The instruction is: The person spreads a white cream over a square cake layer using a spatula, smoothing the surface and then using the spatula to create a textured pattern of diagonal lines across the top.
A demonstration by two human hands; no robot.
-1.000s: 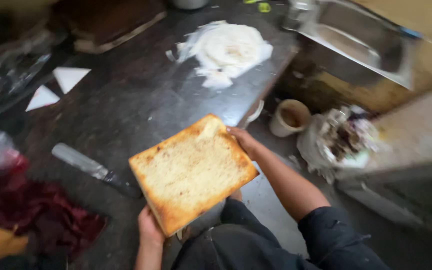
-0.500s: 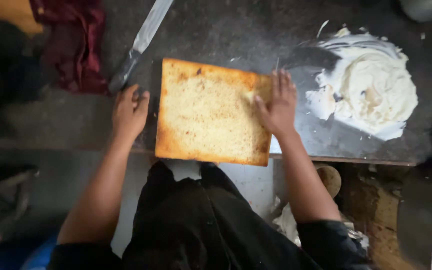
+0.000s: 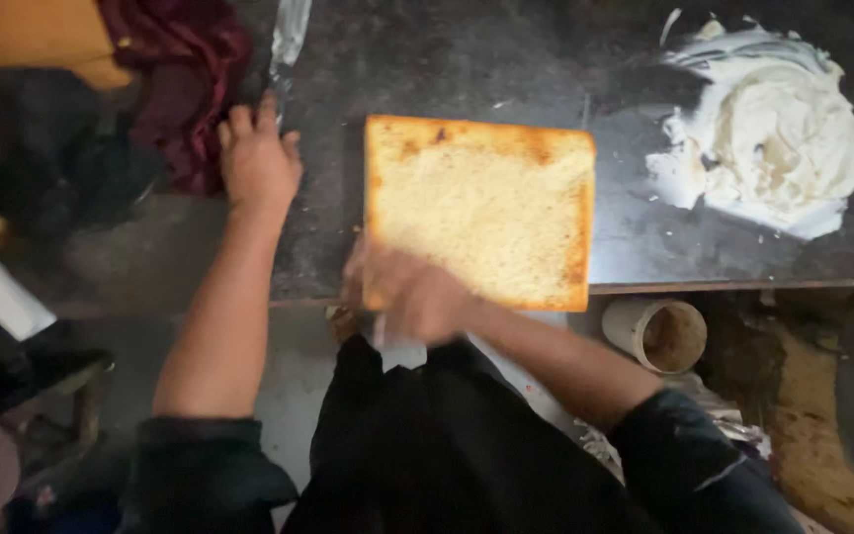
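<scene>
Brown-stained beige cup (image 3: 660, 333) beneath counter (image 3: 249, 247)

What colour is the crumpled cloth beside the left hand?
The crumpled cloth is dark red, almost maroon, seen in the head view, the only one.

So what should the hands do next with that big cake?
Probably the left hand closes on the knife just past its fingertips. The cake lies flat, the right hand is on its near corner, and cream waits beside it.
</scene>
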